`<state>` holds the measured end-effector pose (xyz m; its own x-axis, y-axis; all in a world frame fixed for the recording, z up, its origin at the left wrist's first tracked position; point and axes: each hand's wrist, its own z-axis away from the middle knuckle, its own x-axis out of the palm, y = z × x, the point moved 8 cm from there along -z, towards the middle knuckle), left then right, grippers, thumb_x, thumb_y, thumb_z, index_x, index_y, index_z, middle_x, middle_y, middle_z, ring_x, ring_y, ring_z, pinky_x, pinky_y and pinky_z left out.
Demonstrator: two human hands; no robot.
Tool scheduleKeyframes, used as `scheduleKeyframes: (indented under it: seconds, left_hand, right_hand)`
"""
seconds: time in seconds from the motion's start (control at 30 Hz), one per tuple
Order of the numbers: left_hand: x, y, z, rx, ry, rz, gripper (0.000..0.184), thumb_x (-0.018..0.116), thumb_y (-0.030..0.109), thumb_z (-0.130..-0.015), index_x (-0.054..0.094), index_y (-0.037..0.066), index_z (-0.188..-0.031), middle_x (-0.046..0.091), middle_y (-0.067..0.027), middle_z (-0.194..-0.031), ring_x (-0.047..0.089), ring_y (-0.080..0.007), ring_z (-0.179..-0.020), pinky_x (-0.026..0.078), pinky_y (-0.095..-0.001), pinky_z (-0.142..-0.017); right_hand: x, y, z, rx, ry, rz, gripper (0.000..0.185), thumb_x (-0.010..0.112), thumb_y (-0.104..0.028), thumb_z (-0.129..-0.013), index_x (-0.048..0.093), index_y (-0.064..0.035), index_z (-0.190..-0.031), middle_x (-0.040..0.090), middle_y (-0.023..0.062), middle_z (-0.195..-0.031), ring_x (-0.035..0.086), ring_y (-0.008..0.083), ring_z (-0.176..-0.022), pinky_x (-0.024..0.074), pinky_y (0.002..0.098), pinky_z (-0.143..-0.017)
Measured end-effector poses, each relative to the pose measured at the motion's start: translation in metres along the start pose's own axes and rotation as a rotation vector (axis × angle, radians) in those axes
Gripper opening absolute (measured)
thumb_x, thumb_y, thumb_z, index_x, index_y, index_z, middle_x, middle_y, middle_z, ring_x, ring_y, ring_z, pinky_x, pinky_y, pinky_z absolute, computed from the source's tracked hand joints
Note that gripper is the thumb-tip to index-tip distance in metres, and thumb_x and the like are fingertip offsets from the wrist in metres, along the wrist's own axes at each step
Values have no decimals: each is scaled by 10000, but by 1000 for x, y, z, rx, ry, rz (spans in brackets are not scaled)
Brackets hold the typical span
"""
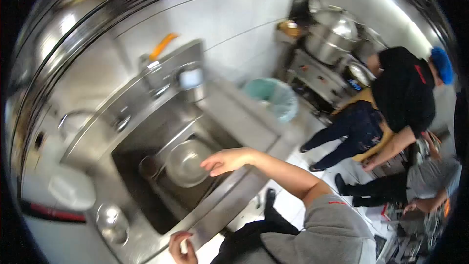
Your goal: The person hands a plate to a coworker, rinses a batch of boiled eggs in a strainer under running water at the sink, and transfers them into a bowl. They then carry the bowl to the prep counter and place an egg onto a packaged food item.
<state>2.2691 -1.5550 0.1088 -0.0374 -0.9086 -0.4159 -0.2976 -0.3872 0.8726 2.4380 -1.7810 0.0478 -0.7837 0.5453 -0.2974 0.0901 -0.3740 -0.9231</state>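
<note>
Over the sink (161, 215), my right hand (224, 161) reaches in with its fingers loosely bent and slightly apart. Its fingertips overlap the edge of a round metal bowl or strainer (185, 164) in the basin; whether they touch it I cannot tell, and no grip shows. Beside that bowl, a smaller dark round thing (149, 166) lies in the sink, too blurred to name. My left hand (181, 248) is at the sink's front edge, fingers curved and apart, holding nothing visible.
A faucet with an orange handle (162, 46) stands behind the sink. On the counter are a metal bowl (112, 223) and a white container (72, 189). A lined bin (271, 99) stands right. Two co-workers (405, 88) work by the stove with large pots (333, 34).
</note>
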Motion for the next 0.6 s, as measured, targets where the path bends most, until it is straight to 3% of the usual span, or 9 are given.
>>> scheduleKeyframes:
  seconds: [0.1,0.3,0.43,0.6]
  left_hand:
    - [52,23,-16,-8,51,-1,131,479,-16,-869,552,0,-976,570,-134,-963,567,-228,-894,459,-326,-788]
    - [158,89,-66,-33,-51,-31,128,482,-26,-863,549,17,-963,553,-118,-934,553,-224,-880,434,-327,-805]
    - [180,100,-85,21,-87,-38,126,480,-11,-872,559,14,-967,568,-125,-944,559,-233,-904,448,-335,-797]
    - [213,96,-107,63,-132,-96,126,480,31,-889,571,15,-974,557,-113,-959,563,-225,-883,471,-337,-760]
  right_hand:
    - [-87,7,98,-119,82,-252,506,573,-295,-860,400,-68,-1279,556,89,-1151,548,152,-995,415,296,-879]
    - [-247,130,307,241,762,-406,454,568,-313,-849,446,-119,-1241,580,41,-1107,570,141,-973,440,284,-783]
    - [-260,216,413,474,1079,-513,385,567,-262,-855,483,-93,-1191,586,37,-1077,583,145,-946,444,302,-788]
    - [-254,345,468,617,1160,-731,308,598,-244,-824,556,-97,-1091,596,38,-1037,578,180,-949,450,357,-734]
